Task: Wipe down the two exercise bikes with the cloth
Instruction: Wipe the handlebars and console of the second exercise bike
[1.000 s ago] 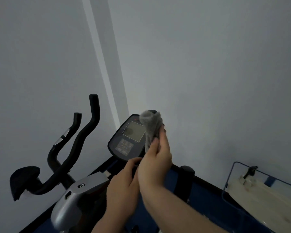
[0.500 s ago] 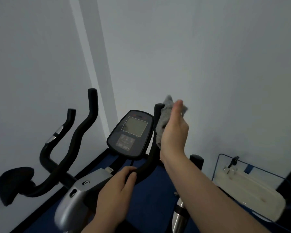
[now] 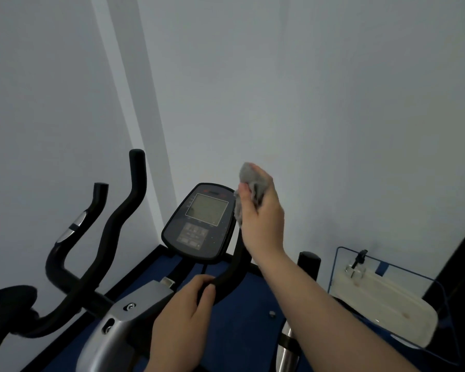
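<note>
A black and silver exercise bike (image 3: 134,315) fills the lower left, with a dark oval console (image 3: 202,221) at its middle. My right hand (image 3: 263,218) wraps a grey cloth (image 3: 249,181) around the top of the right handlebar (image 3: 234,267), which is hidden there by cloth and hand. Lower on that same curved bar, near the silver stem, my left hand (image 3: 185,326) grips it. The bike's left handlebars (image 3: 124,216) rise bare at the left. A second bike is not clearly in view.
A white wall with a corner stands close behind the bike. Blue floor (image 3: 239,331) lies below. At the right are a wire-framed rack with a pale object (image 3: 381,304) and a black post (image 3: 309,264) beside my right forearm. A dark pad (image 3: 8,304) sits far left.
My right hand slid the cloth up the right handlebar to its top and keeps it wrapped there. My left hand dropped from beside the right hand to the bar's lower bend.
</note>
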A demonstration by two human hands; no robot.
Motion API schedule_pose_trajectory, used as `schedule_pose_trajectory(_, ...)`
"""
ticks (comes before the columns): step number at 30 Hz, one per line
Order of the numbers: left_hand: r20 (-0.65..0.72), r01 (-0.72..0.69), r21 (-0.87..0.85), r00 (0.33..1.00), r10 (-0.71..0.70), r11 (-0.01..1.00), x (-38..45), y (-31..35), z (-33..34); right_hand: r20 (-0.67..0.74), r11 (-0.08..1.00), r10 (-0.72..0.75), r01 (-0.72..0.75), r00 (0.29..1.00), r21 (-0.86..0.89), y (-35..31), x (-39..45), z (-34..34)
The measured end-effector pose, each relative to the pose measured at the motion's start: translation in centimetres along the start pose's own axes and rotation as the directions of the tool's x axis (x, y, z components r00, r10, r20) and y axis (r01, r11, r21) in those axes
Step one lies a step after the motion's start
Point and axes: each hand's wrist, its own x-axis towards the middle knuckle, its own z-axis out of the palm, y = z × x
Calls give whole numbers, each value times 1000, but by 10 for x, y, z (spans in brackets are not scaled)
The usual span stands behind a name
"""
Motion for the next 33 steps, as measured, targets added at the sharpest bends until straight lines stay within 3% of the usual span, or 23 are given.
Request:
schedule_pose_trajectory(5, -17, 3, 11, 1000, -3, 1000, -2, 0, 1, -185, 990, 131, -138, 974, -25, 16, -17, 4)
schedule_pose_trajectory(9, -37, 6, 28, 999, -5, 1000, -1, -1, 2, -193, 971, 213, -187, 958, 146, -2, 7, 7)
schedule_pose_trajectory(12, -38, 6, 42, 999, -5, 999, -1, 0, 2, -218, 969, 247, -242, 944, 50, 2, -25, 8)
schedule_pose_trajectory(14, -33, 8, 42, 999, -7, 999, 0, 0, 2, -147, 973, 232, -230, 962, 31, 8, -51, 1)
schedule_pose_trajectory(15, -33, 6, 40, 999, -5, 999, -1, -1, 3, -121, 983, 183, -180, 976, 32, 10, -58, -4)
schedule_pose_trajectory(17, -35, 3, 45, 999, -2, 999, -1, -2, 2, -104, 998, -65, 64, 992, -11, 5, -56, -16)
schedule_pose_trajectory(19, -33, -2, 34, 999, 3, 999, -1, -3, 3, 5, 923, -349, 344, 937, -169, -1, -37, -22)
schedule_pose_trajectory(21, -24, -15, 26, 1000, 15, 1000, -2, -4, 3, 252, 772, -468, 530, 847, -351, -4, -16, -23)
schedule_pose_trajectory(24, -13, -40, 18, 999, 40, 999, -2, -7, 2, 560, 573, -409, 681, 720, -457, 9, -10, -27)
schedule_pose_trajectory(26, -4, -52, 12, 999, 52, 999, -2, -9, 2, 684, 482, -349, 749, 640, -455, 15, -20, -32)
schedule_pose_trajectory(31, -34, -73, 8, 997, 73, 997, -3, -13, 4, 719, 422, -376, 799, 585, -429, 2, -1, -36)
schedule_pose_trajectory(33, -41, -86, 17, 995, 87, 996, -3, -14, 5, 764, 394, -319, 811, 561, -431, 3, -8, -36)
